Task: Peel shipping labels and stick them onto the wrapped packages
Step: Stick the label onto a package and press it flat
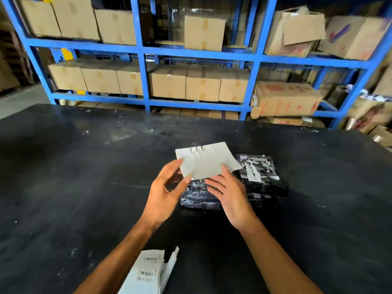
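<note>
A white shipping label (206, 161) hangs in the air above the black table (84, 177), held flat between both hands. My left hand (165, 194) pinches its lower left corner. My right hand (231, 196) grips its lower right edge with thumb and fingers. Directly under the label lies a dark plastic-wrapped package (199, 198), partly hidden by my hands. A second wrapped package (263, 177) with white scraps on its top lies right behind it, touching it.
A stack of printed labels (148, 272) lies at the table's near edge under my left forearm. Blue metal shelving (144, 81) full of cardboard boxes stands behind the table's far edge.
</note>
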The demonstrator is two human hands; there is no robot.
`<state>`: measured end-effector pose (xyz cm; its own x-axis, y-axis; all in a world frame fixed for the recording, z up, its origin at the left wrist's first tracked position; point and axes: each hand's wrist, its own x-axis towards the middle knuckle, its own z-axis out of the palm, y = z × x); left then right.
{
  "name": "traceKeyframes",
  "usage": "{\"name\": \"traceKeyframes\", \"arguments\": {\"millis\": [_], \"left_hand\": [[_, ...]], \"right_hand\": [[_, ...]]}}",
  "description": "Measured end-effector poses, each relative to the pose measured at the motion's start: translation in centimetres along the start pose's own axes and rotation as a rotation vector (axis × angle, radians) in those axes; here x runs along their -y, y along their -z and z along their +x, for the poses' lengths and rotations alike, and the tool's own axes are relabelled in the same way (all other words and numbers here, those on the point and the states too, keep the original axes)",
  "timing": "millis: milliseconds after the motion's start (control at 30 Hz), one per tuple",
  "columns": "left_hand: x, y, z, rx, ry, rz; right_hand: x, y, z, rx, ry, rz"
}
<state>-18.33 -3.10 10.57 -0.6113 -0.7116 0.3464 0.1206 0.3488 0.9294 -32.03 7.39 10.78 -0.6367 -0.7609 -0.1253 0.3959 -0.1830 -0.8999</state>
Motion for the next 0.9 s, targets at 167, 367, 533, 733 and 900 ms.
{"name": "traceKeyframes", "arguments": {"millis": [167,367,533,733,900], "left_hand": [[-0.6,-1.7,1.1,0.114,-0.013,-0.018],[-3.7,-3.1,5.7,-0.226,0.101,-0.027],[-3.8,-3.6,9.8,-0.174,0.203,0.145],[-1.2,-4.4,12.5,0.108,0.373,-0.183],[1.3,-4.4,13.5,0.064,0.412,-0.202]], "right_hand": [[3.7,0.4,1.6,-0.228,0.189,-0.064],[7.1,0.8,3.6,-0.061,0.139,-0.102],[8.4,1.1,5.8,-0.054,0.126,-0.024],[8.1,1.8,8.5,-0.005,-0.021,-0.142],[6.7,2.6,11.7,-0.098,-0.005,-0.441]]}}
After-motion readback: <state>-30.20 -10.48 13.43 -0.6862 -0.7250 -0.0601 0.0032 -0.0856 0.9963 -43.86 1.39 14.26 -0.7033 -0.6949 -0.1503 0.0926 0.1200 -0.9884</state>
